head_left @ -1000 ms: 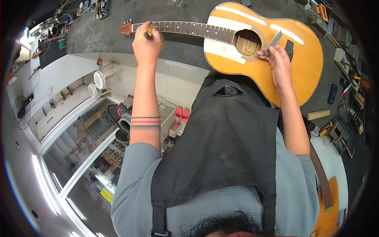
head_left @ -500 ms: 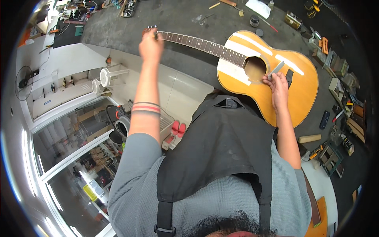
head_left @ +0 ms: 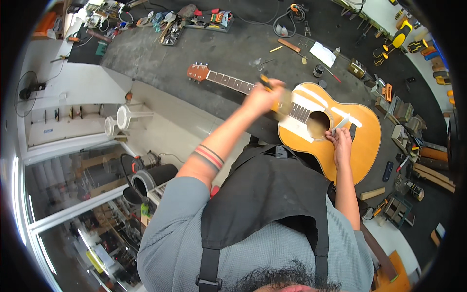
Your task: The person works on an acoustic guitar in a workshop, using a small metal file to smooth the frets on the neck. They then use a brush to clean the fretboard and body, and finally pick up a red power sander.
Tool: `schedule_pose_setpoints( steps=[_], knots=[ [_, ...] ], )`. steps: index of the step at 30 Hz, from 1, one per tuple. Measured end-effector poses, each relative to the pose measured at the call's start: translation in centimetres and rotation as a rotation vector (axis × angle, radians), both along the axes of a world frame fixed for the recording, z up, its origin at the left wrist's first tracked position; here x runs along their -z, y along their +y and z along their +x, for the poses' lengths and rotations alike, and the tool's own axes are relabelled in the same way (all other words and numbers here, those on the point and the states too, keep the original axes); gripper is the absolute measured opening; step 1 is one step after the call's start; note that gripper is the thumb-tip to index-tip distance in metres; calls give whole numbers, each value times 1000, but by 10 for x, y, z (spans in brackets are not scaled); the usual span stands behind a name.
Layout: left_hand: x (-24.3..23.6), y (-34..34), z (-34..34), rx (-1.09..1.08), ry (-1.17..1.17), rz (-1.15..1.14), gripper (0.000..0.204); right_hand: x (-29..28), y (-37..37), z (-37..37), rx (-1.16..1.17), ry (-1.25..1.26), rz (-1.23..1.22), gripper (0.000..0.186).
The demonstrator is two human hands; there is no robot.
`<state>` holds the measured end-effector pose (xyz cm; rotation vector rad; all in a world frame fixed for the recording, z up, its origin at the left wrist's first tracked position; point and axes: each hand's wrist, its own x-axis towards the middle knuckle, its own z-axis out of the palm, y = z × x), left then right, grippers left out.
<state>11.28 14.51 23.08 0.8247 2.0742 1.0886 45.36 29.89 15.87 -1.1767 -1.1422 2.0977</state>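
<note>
An acoustic guitar (head_left: 357, 148) lies face up on the dark bench, its headstock (head_left: 198, 72) to the left. White sheets (head_left: 297, 129) flank the end of its fretboard beside the soundhole. Over the neck, close to the body, my left hand (head_left: 265, 97) is closed around a tool with a yellow-and-black handle (head_left: 266, 82). Its broad tan end is smeared by motion, so its kind is unclear. My right hand (head_left: 341, 141) pinches a thin, flat grey metal strip (head_left: 342, 123) above the guitar top, between soundhole and bridge.
Beyond the guitar lie a dark jar (head_left: 318, 71), a white paper sheet (head_left: 323, 54), a red stick (head_left: 333, 74) and a tin can (head_left: 357, 68). A tool tray (head_left: 172, 33) stands at the far left. Boxes and hand tools line the right side, near a wooden block (head_left: 372, 193).
My left hand has swung right from the headstock to the neck's body end, carrying the tool. The right hand still pinches the metal strip. The view has shifted, showing more of the far bench.
</note>
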Motion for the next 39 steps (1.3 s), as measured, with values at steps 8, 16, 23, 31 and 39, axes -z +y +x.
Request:
schedule_pose_setpoints(
  steps=[8,16,23,31,39],
  knots=[
    [-34,-121,-252,-387,747,-33,22,-10,-55,-17,283,-61,36,12],
    [-8,-46,-209,335,715,355,15,-42,-170,-35,523,-212,3,9],
    [46,128,-318,530,1344,-40,30,-68,-236,-23,783,-202,-43,13],
    [22,60,-124,859,17,343,9,-61,-278,-33,928,-136,-177,37],
    [-39,-54,-38,728,-1105,9,48,-108,-201,-139,426,465,-202,32]
  ],
)
